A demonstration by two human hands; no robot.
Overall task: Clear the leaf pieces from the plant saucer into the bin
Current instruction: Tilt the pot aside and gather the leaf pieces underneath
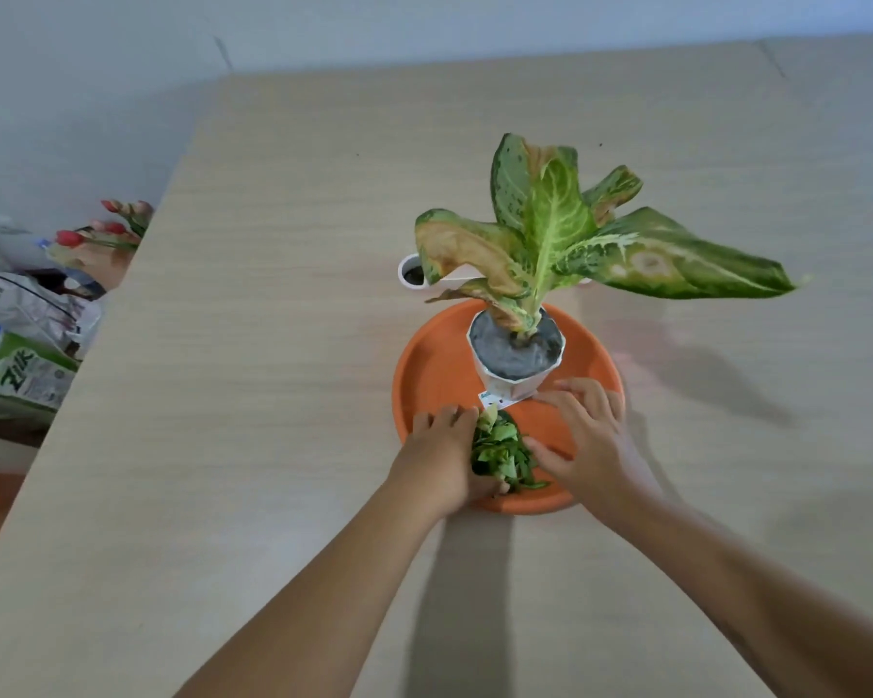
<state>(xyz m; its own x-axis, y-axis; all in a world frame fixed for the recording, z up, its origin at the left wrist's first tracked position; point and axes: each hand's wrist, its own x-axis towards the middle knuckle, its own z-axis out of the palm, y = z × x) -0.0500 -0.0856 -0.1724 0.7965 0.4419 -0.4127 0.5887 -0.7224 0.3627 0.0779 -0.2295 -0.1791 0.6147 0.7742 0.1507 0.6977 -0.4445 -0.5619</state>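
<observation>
Here, an orange saucer (437,365) sits on a pale wood-grain surface (273,345). In it, toward the far side, stands a white faceted pot (517,382) filled with dark soil; a plant (555,229) with broad green leaves, several browned and yellowed, rises from it. A small label lies at the pot's near foot. In the near part of the saucer lies a heap of green leaf pieces (500,450), bunched together.

Left hand (444,455) rests against the heap's left side, fingers extended along it. Right hand (583,435) lies on the heap's right side, fingers spread, thumb touching the leaves. Grip: both hands are apart-fingered, cupping the pile between them, neither closed around it; the pieces are resting on the saucer.

Behind the saucer, a small white container (408,274) with dark contents stands on the surface, partly hidden by a drooping leaf.

Edges: the saucer's near rim is well in from the surface's near edge. Bare surface lies to the left, right and front of the saucer. Left edge of the surface runs diagonally; beyond it, lower down, plastic bags (26,299), a green carton (16,375) and red tulip-like flowers (107,229).
</observation>
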